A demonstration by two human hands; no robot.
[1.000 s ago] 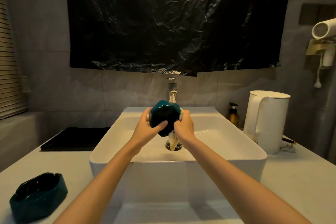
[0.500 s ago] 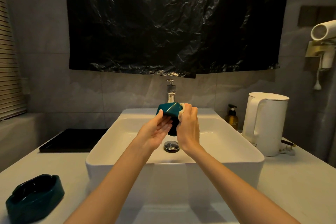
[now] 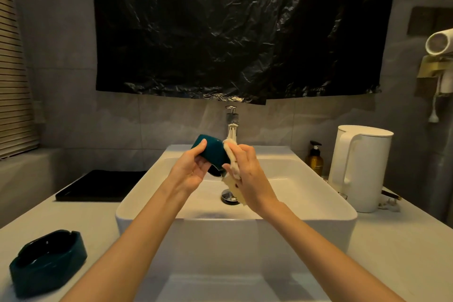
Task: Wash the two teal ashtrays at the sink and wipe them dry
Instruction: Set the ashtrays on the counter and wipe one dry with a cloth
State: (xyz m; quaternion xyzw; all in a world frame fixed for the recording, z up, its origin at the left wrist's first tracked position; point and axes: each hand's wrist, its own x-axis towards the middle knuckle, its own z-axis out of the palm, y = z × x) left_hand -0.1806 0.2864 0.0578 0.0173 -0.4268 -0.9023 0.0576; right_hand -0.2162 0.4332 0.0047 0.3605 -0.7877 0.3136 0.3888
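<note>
While one teal ashtray (image 3: 212, 152) is held on edge above the basin of the white sink (image 3: 137, 201), just before the faucet (image 3: 231, 117), a pale cloth (image 3: 230, 152) is pressed against its side. The grip of the left hand (image 3: 188, 174) is closed around the ashtray; that of the right hand (image 3: 247, 174) is closed on the cloth. The second teal ashtray (image 3: 49, 262) rests upright on the tabletop (image 3: 81, 218), well apart from the sink — no hand on it. Whether scrubbing or drying is in hand cannot be told; the task is judged half done at most — the second ashtray's turn appears to remain.
</note>
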